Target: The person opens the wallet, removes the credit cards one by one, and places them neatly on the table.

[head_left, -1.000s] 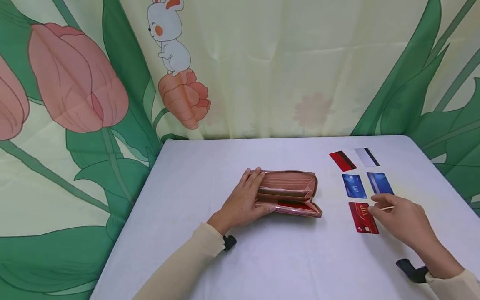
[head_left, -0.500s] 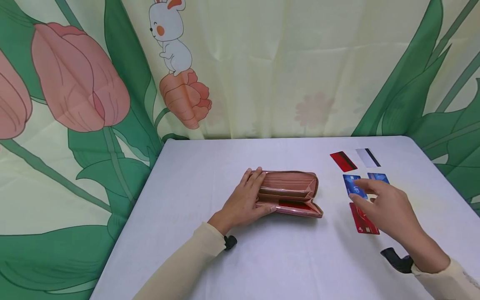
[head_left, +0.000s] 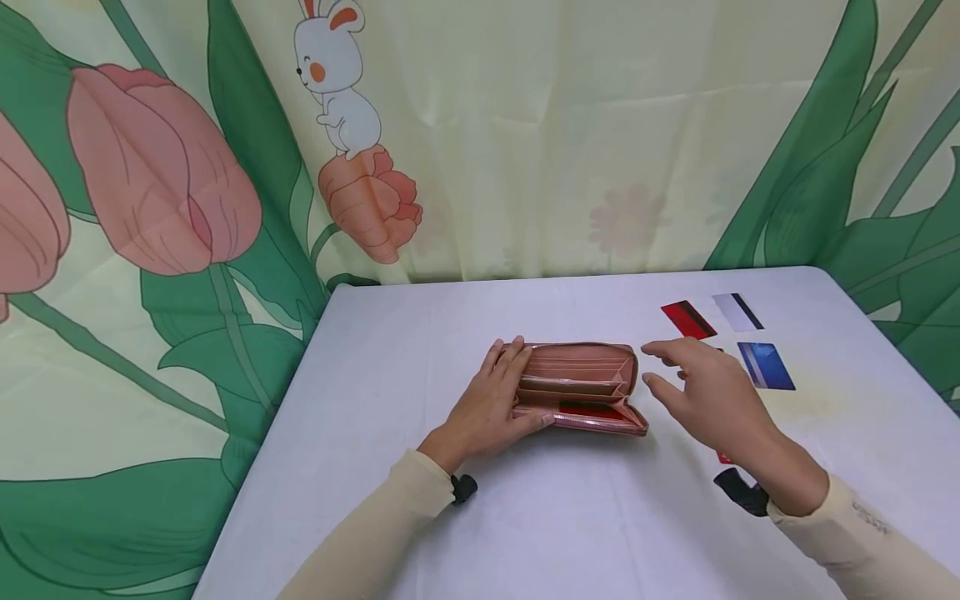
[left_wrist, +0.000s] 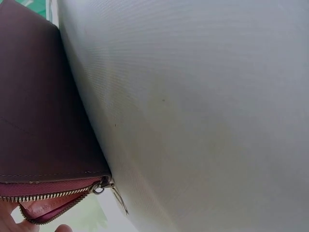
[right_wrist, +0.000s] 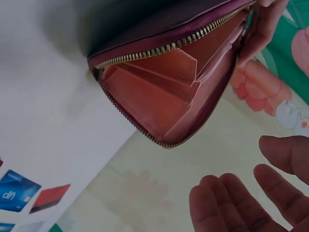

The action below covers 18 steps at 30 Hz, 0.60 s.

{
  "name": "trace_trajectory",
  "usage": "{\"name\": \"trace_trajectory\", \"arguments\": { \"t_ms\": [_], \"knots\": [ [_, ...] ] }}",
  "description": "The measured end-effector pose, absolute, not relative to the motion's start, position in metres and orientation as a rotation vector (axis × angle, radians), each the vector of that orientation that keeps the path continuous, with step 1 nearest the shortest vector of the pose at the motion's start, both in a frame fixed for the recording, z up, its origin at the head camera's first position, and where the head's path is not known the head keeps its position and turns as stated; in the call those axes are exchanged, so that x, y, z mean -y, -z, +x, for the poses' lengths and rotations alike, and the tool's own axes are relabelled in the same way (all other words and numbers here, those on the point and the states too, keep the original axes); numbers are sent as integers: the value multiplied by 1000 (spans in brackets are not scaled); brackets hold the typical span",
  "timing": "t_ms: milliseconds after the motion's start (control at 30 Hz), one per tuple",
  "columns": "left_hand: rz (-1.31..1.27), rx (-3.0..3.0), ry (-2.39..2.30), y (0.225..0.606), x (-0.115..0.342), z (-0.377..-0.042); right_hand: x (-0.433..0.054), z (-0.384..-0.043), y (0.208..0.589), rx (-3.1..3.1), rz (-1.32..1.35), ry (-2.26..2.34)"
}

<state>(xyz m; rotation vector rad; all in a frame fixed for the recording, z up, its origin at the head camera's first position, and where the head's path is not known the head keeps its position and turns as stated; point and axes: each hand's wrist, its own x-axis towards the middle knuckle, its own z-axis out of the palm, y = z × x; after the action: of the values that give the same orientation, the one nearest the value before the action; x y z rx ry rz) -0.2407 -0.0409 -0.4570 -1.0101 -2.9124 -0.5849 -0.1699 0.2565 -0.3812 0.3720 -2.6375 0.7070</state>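
Observation:
A pink zip-around wallet [head_left: 577, 362] stands unzipped on the table, its card slots and compartments showing. Something red [head_left: 592, 409] shows inside its front pocket. My left hand [head_left: 487, 408] holds the wallet's left end, fingers over the back edge and thumb on the front edge. Just right of the wallet hovers my right hand [head_left: 708, 396], fingers apart and holding nothing; the right wrist view also shows nothing between them. Beneath and behind this hand lie a blue VIP card [right_wrist: 17, 191], hidden in the head view, and a mostly covered red card [head_left: 723, 457].
Farther right on the white-covered table [head_left: 420, 333] lie a red card with a dark stripe [head_left: 687, 319], a silvery card [head_left: 737, 312] and another blue card [head_left: 766, 365]. A curtain [head_left: 510, 167] printed with tulips and a rabbit hangs behind the table's far edge.
My right hand has moved left from over the cards to beside the wallet, its fingers spreading. My left hand and the wallet have stayed in place.

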Motion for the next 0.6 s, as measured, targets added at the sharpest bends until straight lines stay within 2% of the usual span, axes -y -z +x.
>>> {"name": "trace_trajectory", "arguments": {
  "t_ms": [400,600],
  "knots": [
    [-1000,2932,597,458,41,-239,-230,-179,393,2704,544,-684],
    [-1002,2908,589,457,41,-240,-222,-184,399,2742,774,-720]
  ]
}}
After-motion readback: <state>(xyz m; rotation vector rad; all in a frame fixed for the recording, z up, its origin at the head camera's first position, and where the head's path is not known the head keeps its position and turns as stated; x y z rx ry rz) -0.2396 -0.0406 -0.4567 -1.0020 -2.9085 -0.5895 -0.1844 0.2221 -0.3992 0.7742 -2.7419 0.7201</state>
